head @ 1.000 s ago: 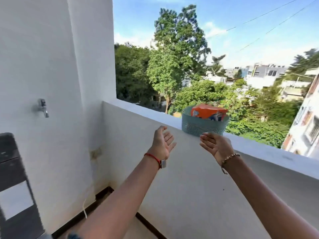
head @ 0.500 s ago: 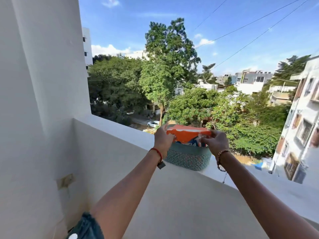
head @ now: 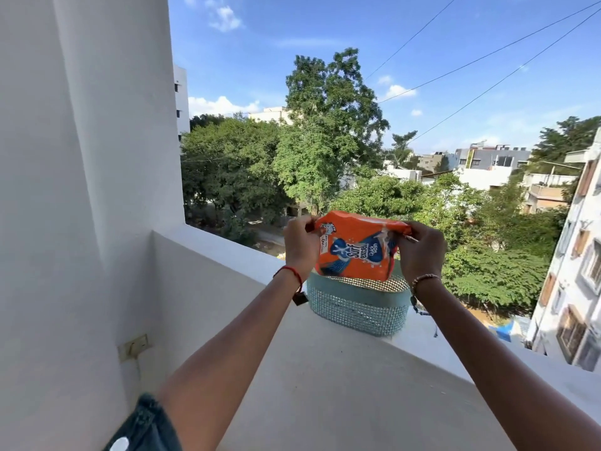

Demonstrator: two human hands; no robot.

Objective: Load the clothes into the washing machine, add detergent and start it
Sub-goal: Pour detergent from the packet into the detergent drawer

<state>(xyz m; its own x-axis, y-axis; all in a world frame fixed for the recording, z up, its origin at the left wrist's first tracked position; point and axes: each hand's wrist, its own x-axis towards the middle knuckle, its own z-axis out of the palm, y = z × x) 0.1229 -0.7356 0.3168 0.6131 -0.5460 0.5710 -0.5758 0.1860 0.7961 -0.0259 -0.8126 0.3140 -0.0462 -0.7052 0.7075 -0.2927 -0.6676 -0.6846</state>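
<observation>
An orange detergent packet with blue print hangs upright just above a teal mesh basket. My left hand pinches its top left corner and my right hand pinches its top right corner. The basket stands on the white balcony ledge. The washing machine and the clothes are out of view.
A white wall fills the left side, with a small switch plate low down. Beyond the ledge the ground drops away to trees and buildings. A bit of dark denim fabric shows at the bottom left.
Both hands reached to the basket, took hold of the orange packet and lifted it upright out of the basket. My view swung right, off the tap and the dark panel.
</observation>
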